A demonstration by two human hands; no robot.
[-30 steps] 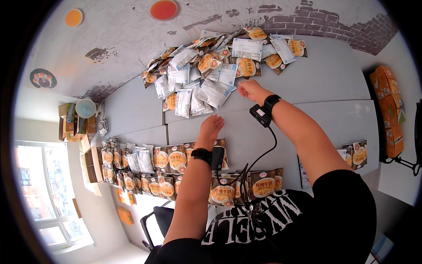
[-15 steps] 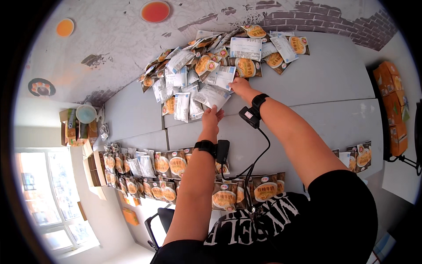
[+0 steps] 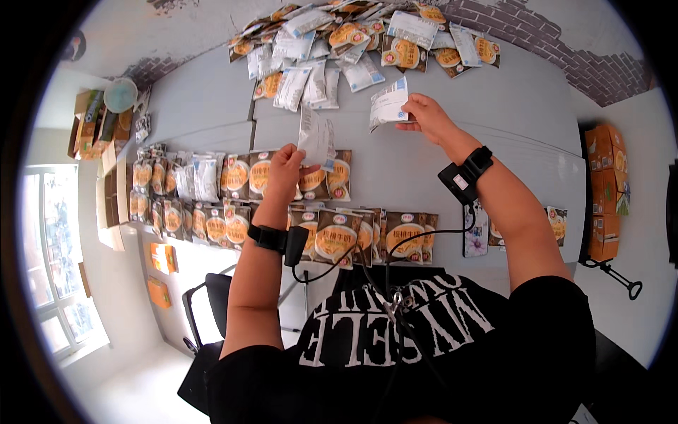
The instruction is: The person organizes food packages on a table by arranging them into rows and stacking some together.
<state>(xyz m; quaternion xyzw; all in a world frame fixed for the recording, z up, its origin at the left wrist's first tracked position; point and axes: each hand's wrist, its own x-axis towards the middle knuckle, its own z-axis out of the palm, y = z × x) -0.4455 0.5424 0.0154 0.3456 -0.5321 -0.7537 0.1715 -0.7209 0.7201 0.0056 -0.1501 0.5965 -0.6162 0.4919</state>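
Grey table (image 3: 522, 113), piled packets (image 3: 349, 37), rowed packets (image 3: 237, 225)

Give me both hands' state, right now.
Left hand: closed, gripping a sachet, white printed side showing.
Right hand: closed, gripping another sachet, white printed side showing.

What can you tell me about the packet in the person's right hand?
The packet is a flat, roughly rectangular pouch of thin, flexible-looking film. Its visible face is whitish, with small grey print and blue patches toward its right side; the other face is hidden. It bends slightly, its left end curving. The right hand grips it by its right edge. It appears held above the grey table, on the near side of the heaped packets.
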